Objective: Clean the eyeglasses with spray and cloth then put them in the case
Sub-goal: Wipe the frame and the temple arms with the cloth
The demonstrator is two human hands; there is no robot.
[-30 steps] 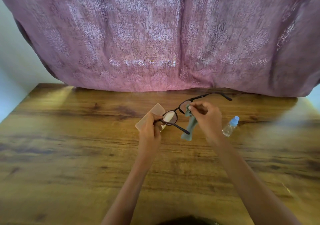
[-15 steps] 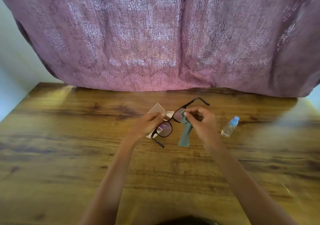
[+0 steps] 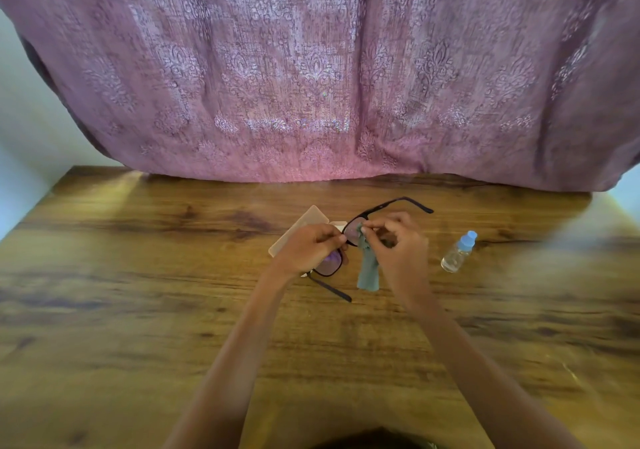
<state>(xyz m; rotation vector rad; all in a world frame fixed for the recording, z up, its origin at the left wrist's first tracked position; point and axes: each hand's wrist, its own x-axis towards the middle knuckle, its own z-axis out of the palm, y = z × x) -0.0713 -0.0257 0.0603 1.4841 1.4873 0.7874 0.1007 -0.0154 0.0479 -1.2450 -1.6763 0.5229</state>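
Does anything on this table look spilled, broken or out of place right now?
Nothing stands out. The spray bottle lies tipped on the table, capped, no puddle visible. Both hands hold the eyeglasses, cloth on one lens.

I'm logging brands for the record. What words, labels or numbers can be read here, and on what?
None can be read.
Bottle: clear, no label seen.
Case: plain, no print seen.
Glasses: no mark legible on the frame.
Cloth: plain.
Curtain: pattern only, no words.
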